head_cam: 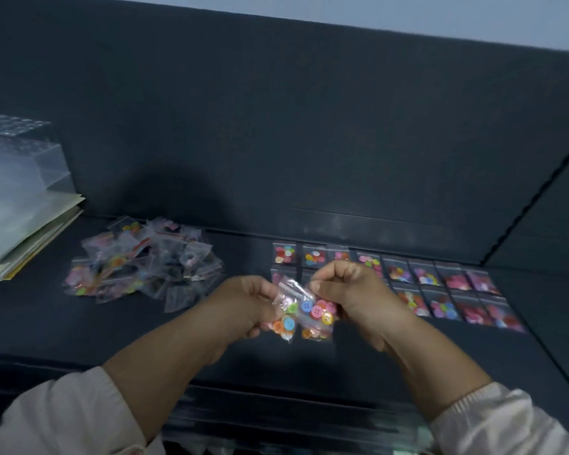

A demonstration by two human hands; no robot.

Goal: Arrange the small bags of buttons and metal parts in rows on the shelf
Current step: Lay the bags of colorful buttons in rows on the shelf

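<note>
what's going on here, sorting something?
A person is laying out small clear plastic bags of coloured buttons on a dark shelf. The left hand and right hand each pinch one bag above the shelf. Two neat rows of bags lie to the right; a loose unsorted heap of bags waits on the left.

Setting: craft or haberdashery storage area, exact kind unclear.
Surface: dark shelf (309,356) with dark back panel.
Stock: bagged buttons in rows (440,284), unsorted heap (138,264).
Adjacent: clear plastic box (17,165), stacked papers (30,244).
</note>
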